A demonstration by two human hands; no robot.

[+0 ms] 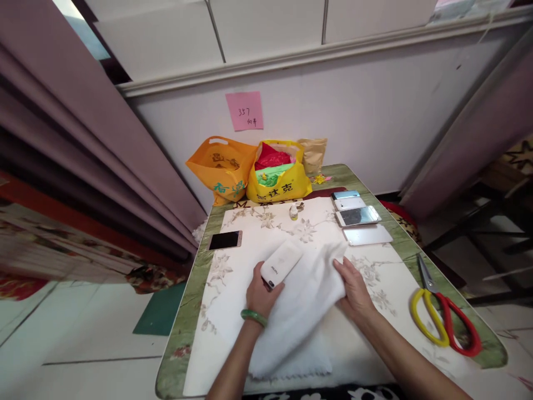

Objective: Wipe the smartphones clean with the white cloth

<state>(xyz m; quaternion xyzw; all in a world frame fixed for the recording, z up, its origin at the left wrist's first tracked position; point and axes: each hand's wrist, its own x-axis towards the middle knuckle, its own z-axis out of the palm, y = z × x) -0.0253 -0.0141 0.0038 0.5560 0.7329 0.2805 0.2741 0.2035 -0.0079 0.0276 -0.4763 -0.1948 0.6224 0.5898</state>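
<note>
A white phone (281, 263), its back turned up with the camera at the lower end, is held in my left hand (264, 291), which wears a green bangle. My right hand (353, 286) grips the edge of a white cloth (306, 300). The cloth is partly lifted and spreads between my hands, beside the held phone, over the flowered white sheet. A dark-screened phone (225, 240) lies at the left. Several phones rest at the right, among them one with its screen up (358, 216) and a white one (368, 235).
Scissors (433, 294) with yellow and red handles lie at the table's right edge. A small bottle (293, 211) stands mid-table. Behind are an orange bag (222, 172), a filled yellow bag (277, 183) and a brown paper bag (313, 154). A pink note (245, 111) is on the wall.
</note>
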